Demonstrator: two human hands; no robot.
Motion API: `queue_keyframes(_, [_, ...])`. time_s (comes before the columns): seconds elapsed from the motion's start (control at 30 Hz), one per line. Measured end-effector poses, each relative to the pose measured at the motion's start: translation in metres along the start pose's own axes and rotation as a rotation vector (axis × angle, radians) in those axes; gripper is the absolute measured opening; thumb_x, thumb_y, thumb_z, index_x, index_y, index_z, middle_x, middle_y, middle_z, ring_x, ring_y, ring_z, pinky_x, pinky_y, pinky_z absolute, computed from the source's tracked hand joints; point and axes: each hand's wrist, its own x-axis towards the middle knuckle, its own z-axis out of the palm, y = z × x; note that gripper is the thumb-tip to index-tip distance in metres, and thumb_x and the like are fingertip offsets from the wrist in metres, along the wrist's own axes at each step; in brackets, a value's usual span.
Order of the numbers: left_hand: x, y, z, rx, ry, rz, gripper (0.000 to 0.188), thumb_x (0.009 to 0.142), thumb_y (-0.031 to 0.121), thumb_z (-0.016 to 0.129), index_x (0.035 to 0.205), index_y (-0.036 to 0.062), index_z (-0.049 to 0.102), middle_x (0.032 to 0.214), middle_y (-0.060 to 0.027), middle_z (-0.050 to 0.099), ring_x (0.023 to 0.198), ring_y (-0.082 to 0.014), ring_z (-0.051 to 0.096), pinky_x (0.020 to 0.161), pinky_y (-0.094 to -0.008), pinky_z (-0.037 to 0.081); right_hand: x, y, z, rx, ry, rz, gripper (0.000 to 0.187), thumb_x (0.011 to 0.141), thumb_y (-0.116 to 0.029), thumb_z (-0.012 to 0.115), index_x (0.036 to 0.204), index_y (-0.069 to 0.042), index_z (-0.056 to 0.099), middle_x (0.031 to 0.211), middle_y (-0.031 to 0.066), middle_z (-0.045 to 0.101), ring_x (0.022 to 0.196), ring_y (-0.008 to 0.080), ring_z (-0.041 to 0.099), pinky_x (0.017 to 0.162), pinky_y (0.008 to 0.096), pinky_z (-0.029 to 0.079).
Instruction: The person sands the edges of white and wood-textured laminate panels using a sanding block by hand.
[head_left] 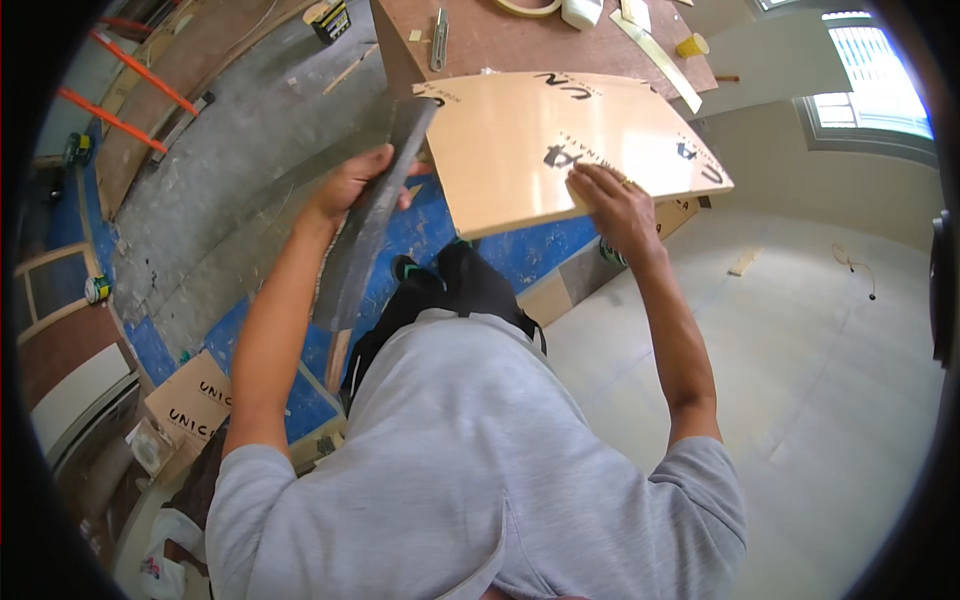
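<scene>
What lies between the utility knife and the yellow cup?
In the head view, a pale flat strip, nearer the yellow cup; farther back, a tape roll and white object.

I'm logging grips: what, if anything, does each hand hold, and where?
Left hand: a dark grey panel, gripped by its far half. Right hand: on a tan board, near edge; any grip underneath is hidden.

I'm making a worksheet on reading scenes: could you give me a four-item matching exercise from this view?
1. dark sheet
2. tan panel
3. utility knife
4. two long bars

A. touched by the right hand
B. orange, at upper left
C. held by the left hand
D. silver, on the brown tabletop

Pairs: 1-C; 2-A; 3-D; 4-B
</scene>
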Motion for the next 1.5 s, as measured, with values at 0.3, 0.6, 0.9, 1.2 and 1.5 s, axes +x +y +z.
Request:
queue_keyframes(0.3, [0.034, 0.006, 0.026, 0.226, -0.097, -0.170, 0.045, 0.105, 0.052, 0.063, 0.127, 0.0131, 0.067, 0.084, 0.0065, 0.066, 0.062, -0.0025, 0.057, 0.052, -0.0201, 0.040, -0.005, -0.023, 0.012, -0.106, 0.048, 0.039, 0.051, 0.085, -0.005, 0.065, 0.133, -0.019, 0.070, 0.143, -0.0024, 0.066, 0.128, 0.0221, 0.062, 0.107, 0.0449, 0.053])
queue_keyframes(0.6, [0.049, 0.068, 0.036, 0.521, 0.114, -0.058, 0.038, 0.097, 0.050, 0.075, 0.107, 0.0145, 0.070, 0.077, 0.0096, 0.056, 0.057, -0.0021, 0.044, 0.050, -0.0241, 0.027, 0.034, -0.025, 0.052, -0.104, 0.077, 0.057, 0.061, 0.085, -0.006, 0.065, 0.144, -0.019, 0.062, 0.152, 0.0002, 0.060, 0.134, 0.0249, 0.058, 0.109, 0.0464, 0.049])
queue_keyframes(0.9, [0.133, 0.114, -0.078, 0.628, 0.114, -0.095, 0.054, 0.098, 0.046, 0.074, 0.138, 0.0125, 0.064, 0.103, 0.0074, 0.066, 0.081, -0.0013, 0.056, 0.059, -0.0221, 0.039, 0.131, -0.028, 0.168, 0.106, 0.020, -0.031, 0.072, 0.094, -0.004, 0.056, 0.163, -0.012, 0.038, 0.175, 0.0122, 0.027, 0.160, 0.0399, 0.026, 0.124, 0.0667, 0.025])
queue_keyframes(1.2, [0.194, 0.125, -0.121, 0.747, 0.223, -0.326, 0.073, 0.096, 0.053, 0.075, 0.153, 0.0124, 0.055, 0.111, 0.0030, 0.071, 0.080, -0.0037, 0.059, 0.060, -0.0235, 0.042, 0.162, -0.019, 0.215, 0.256, -0.095, -0.048, 0.070, 0.096, -0.018, 0.066, 0.161, -0.015, 0.043, 0.174, 0.0180, 0.025, 0.160, 0.0455, 0.021, 0.125, 0.0683, 0.019])
queue_keyframes(1.5, [0.199, 0.117, -0.141, 0.337, 0.353, -0.074, 0.050, 0.095, 0.044, 0.080, 0.132, 0.0119, 0.069, 0.112, -0.0038, 0.075, 0.096, -0.0122, 0.068, 0.080, -0.0327, 0.053, 0.179, 0.006, 0.194, 0.273, -0.185, -0.168, 0.078, 0.098, -0.057, 0.064, 0.163, -0.019, 0.041, 0.173, 0.0180, 0.028, 0.160, 0.0440, 0.021, 0.124, 0.0673, 0.017])
